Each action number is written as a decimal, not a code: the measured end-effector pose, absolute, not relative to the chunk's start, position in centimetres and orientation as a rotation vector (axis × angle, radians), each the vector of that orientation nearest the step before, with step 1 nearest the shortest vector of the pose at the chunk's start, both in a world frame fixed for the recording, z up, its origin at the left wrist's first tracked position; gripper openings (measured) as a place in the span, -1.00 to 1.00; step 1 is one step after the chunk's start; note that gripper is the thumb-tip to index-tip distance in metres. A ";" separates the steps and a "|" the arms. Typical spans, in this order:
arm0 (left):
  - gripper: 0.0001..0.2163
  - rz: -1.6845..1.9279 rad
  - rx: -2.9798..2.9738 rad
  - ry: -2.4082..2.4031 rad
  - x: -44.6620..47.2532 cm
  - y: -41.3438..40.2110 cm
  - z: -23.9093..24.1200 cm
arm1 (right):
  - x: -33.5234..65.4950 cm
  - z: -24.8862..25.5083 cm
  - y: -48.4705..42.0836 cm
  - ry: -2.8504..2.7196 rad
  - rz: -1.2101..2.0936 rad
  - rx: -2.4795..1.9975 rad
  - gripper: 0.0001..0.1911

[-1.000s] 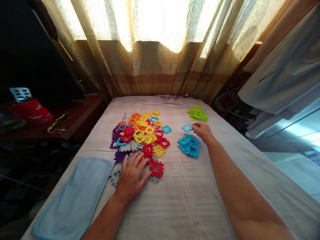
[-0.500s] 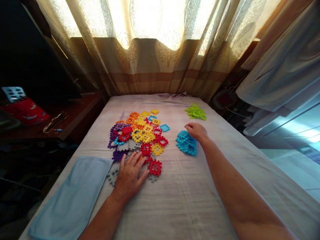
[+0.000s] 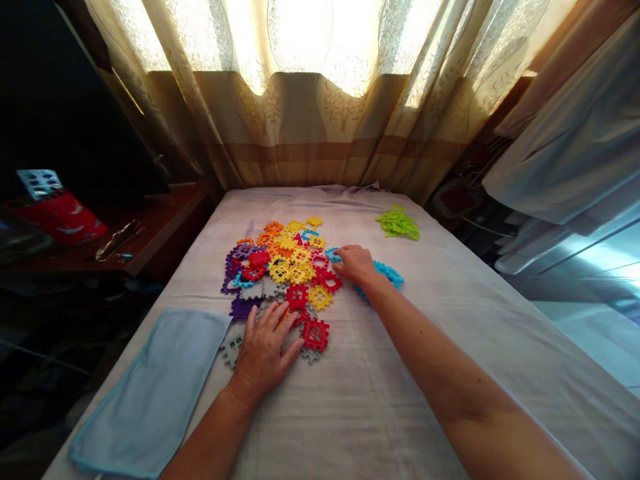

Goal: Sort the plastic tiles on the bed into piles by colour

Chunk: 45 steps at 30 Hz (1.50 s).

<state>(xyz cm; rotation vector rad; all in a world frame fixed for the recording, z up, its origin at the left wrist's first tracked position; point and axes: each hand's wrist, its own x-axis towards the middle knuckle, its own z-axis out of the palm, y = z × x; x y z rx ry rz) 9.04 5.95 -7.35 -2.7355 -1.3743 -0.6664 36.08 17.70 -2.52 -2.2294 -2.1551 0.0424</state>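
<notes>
Fingers spread, my left hand lies flat on the near part of a mixed pile of plastic interlocking tiles, over grey tiles and beside a red tile. At the pile's right edge, my right hand has its fingertips closed on a single blue tile, partly hidden by the fingers. Under and behind my right wrist sits a heap of blue tiles, partly covered. Yellow tiles, purple tiles and orange tiles make up the rest of the pile.
A lime green heap lies at the far right of the sheet-covered bed. A folded light blue cloth rests at the left edge. A dark wooden cabinet stands left, with a red container; curtains hang behind.
My right hand has moved left from the blue heap to the single blue tile at the pile's edge. My left hand stays on the pile. The view has shifted slightly.
</notes>
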 end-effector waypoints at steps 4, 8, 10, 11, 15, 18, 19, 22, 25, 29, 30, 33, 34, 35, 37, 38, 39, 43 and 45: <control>-0.61 -0.668 -2.736 -1.376 9.0 6.0 -7.3 | 35.1 -2.6 17.6 -2.168 0.003 -2.265 -0.64; -0.60 -0.656 -2.739 -1.370 8.9 6.0 -7.2 | 34.9 -2.8 17.4 -2.173 -0.071 -2.278 -0.68; -0.60 -0.650 -2.736 -1.369 8.9 6.0 -7.3 | 34.9 -2.9 17.3 -2.199 -0.098 -2.261 -0.70; -0.60 -0.651 -2.735 -1.367 9.0 6.0 -7.3 | 35.0 -3.0 17.2 -2.211 -0.105 -2.249 -0.70; -0.60 -0.657 -2.730 -1.371 9.0 6.0 -7.2 | 35.5 -2.7 17.1 -2.165 -0.084 -2.232 -0.71; -0.60 -0.664 -2.726 -1.377 9.0 6.0 -7.2 | 36.6 -2.1 16.8 -2.019 -0.084 -2.199 -0.71; -0.60 -0.666 -2.726 -1.378 9.0 6.0 -7.2 | 37.2 -1.8 16.6 -1.948 -0.096 -2.186 -0.70; -0.60 -0.671 -2.730 -1.373 9.0 6.0 -7.2 | 39.4 -1.3 15.3 -1.663 -0.114 -2.190 -0.66; -0.60 -0.672 -2.727 -1.370 9.0 6.0 -7.3 | 42.0 -1.5 13.4 -1.381 -0.083 -2.233 -0.63; -0.60 -0.657 -2.726 -1.361 8.9 6.1 -7.3 | 44.6 -2.3 11.6 -1.244 0.050 -2.319 -0.64; -0.60 -0.654 -2.725 -1.359 8.9 6.1 -7.3 | 44.9 -2.5 11.4 -1.246 0.088 -2.340 -0.64; -0.60 -0.658 -2.722 -1.359 8.9 6.2 -7.3 | 45.4 -3.0 11.2 -1.264 0.147 -2.403 -0.62; -0.61 -0.663 -2.721 -1.359 8.9 6.2 -7.3 | 45.5 -3.1 11.2 -1.268 0.148 -2.425 -0.61; -0.61 -0.668 -2.720 -1.357 8.9 6.2 -7.3 | 45.5 -3.2 11.2 -1.271 0.141 -2.447 -0.60; -0.61 -0.675 -2.717 -1.355 8.9 6.2 -7.3 | 45.6 -3.3 11.1 -1.275 0.107 -2.484 -0.59; -0.61 -0.680 -2.716 -1.354 8.9 6.2 -7.3 | 45.6 -3.3 11.1 -1.277 0.081 -2.495 -0.58; -0.61 -0.685 -2.716 -1.355 8.9 6.2 -7.3 | 45.5 -3.2 11.0 -1.283 0.050 -2.495 -0.58; -0.61 -0.706 -2.703 -1.378 9.1 6.2 -7.5 | 44.2 -2.4 11.6 -1.347 -0.043 -2.397 -0.58; -0.62 -0.717 -2.686 -1.399 9.2 6.2 -7.6 | 42.7 -1.9 12.7 -1.440 -0.045 -2.313 -0.60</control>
